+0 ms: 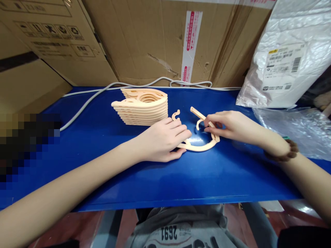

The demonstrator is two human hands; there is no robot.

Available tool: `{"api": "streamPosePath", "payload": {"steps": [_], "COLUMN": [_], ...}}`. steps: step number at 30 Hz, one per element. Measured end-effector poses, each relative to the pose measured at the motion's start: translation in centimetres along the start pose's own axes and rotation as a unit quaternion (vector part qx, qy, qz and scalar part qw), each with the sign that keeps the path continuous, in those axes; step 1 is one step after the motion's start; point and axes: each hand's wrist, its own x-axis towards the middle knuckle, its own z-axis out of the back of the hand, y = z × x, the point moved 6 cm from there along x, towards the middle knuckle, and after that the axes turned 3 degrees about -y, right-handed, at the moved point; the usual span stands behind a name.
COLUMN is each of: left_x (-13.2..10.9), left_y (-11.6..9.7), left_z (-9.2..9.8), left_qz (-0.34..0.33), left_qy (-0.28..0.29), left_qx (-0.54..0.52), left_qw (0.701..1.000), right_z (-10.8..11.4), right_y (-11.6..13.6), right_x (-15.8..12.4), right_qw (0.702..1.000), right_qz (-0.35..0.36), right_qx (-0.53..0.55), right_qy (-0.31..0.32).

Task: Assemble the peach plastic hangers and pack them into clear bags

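Note:
A cream plastic folding hanger (200, 148) lies on the blue tabletop in front of me, its small hook (176, 113) showing past my fingers. My left hand (167, 139) is closed over the hanger's left part, pressing it down and hiding much of it. Between the thumb and fingers of my right hand (223, 124) is the hanger's right arm, tilted up from the curved lower bar, with a small curved piece hanging from it. To the left, just behind my left hand, stands a neat stack of matching folded hangers (143, 110).
Cardboard boxes (144, 41) wall off the back and left of the blue table (144, 182). A white cable (88, 103) runs along the rear. On the right are a white labelled parcel bag (281, 69) and clear plastic wrap (305, 131).

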Motion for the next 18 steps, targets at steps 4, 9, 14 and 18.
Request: {"api": "streamPosePath", "payload": {"steps": [4, 9, 14, 18], "left_x": [0.0, -0.1, -0.1, 0.0], "left_y": [0.0, 0.0, 0.1, -0.1], "left_z": [-0.2, -0.2, -0.3, -0.4], "left_qz": [-0.001, -0.009, -0.008, 0.004], "left_qy": [0.0, -0.011, -0.015, -0.016], "left_qx": [-0.004, -0.011, 0.003, 0.006], "left_qw": [1.0, 1.0, 1.0, 1.0], "right_z": [-0.2, -1.0, -1.6, -1.7], "right_y": [1.0, 2.5, 3.4, 3.4], "right_x": [-0.4, -0.8, -1.1, -1.2], "right_qw": [0.992, 0.972, 0.958, 0.951], "right_qz": [0.0, -0.016, -0.028, -0.017], "right_qx": [0.111, 0.198, 0.222, 0.235], "right_qy": [0.068, 0.125, 0.181, 0.198]}}
